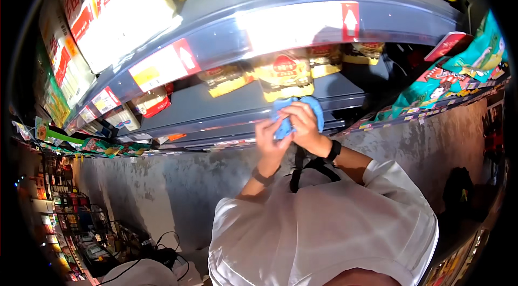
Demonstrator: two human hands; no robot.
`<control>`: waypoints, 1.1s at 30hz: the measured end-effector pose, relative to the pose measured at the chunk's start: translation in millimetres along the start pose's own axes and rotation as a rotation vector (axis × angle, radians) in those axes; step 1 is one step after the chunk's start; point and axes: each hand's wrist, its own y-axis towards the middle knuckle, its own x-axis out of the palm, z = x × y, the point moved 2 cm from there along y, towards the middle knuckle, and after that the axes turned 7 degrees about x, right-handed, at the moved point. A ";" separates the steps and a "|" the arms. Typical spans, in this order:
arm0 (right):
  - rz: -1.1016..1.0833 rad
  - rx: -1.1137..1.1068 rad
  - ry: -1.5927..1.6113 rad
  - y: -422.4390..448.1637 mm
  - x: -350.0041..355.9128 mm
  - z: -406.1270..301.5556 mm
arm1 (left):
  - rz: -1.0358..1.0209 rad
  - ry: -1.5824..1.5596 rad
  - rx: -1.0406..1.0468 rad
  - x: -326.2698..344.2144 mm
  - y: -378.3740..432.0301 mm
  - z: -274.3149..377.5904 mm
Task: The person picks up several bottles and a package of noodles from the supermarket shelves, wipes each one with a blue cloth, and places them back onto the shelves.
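A blue cloth [317, 113] is bunched between my two hands, just in front of the shelf. My left hand [270, 140] pinches its left side with thumb and fingers. My right hand [304, 126] lies over its middle, with bent fingers gripping it. The fingertips of both hands nearly meet, and they cover part of the cloth. Right behind the cloth, a yellow-and-clear food pouch [285, 77] with a red label stands on the lower shelf [190, 110]. A dark band circles my right wrist, and another band is on my left.
Above my hands runs the upper shelf's front rail [295, 25] with price tags. White packages [129, 15] stand on that shelf at left. Teal bags [437, 84] hang out at right. Behind me are a grey floor [194, 193], black cables [166, 245] and stocked racks [68, 213].
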 end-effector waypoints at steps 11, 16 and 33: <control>0.109 0.135 -0.050 2.3 -11.1 -6.7 | -0.075 -0.206 0.147 17.2 29.2 -10.3; 0.102 0.148 -0.140 -9.3 16.4 -14.7 | -0.182 -0.295 0.132 -8.6 30.4 -34.0; -0.031 0.034 -0.052 18.8 345.2 -201.7 | -0.034 0.057 0.045 -323.9 -11.1 -242.8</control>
